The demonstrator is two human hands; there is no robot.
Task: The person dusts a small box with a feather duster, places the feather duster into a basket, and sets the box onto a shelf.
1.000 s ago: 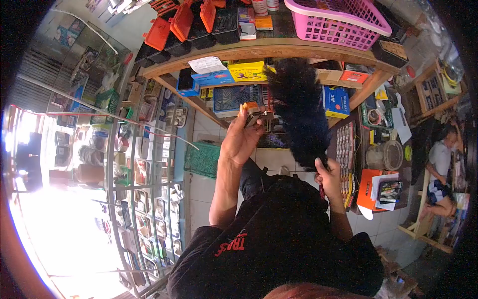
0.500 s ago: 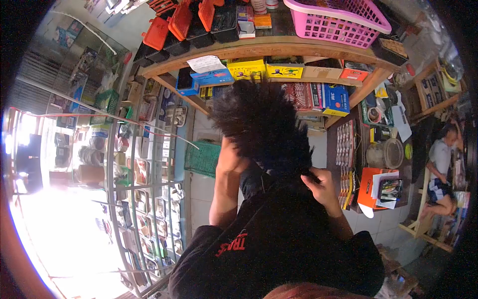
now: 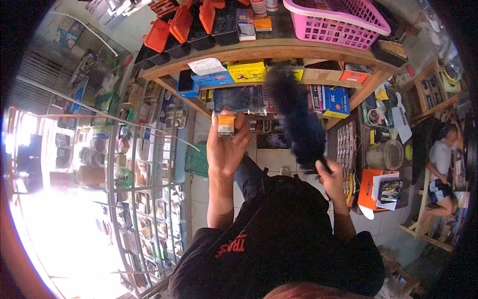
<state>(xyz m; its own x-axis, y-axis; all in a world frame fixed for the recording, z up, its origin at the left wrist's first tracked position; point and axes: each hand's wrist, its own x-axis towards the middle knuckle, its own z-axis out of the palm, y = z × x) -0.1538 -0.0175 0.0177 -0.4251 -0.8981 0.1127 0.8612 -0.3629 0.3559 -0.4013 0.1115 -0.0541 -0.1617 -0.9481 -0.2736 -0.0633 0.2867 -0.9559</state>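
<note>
My left hand [image 3: 225,152] is raised in front of the shelf, its fingers closed around a small orange-and-clear box [image 3: 226,124]. The print on that box is too small to read. On the right, my right hand [image 3: 332,180] grips the handle end of a dark, fluffy duster [image 3: 294,112]. The duster points up and to the left, blurred by motion, and hides part of the lower shelf. Behind the box in my left hand lies a dark patterned pack [image 3: 239,98] in clear wrap.
A wooden shelf [image 3: 279,51] carries a pink basket [image 3: 333,27] and black cases with orange lids [image 3: 180,22]. Below sit yellow boxes [image 3: 247,72] and a blue 3M box [image 3: 335,101]. Metal racks [image 3: 115,199] stand left; a person [image 3: 440,164] is at far right.
The duster has swung up and right, away from my left hand. My left hand has risen, and the small box in it now shows. More of the lower shelf and floor is visible.
</note>
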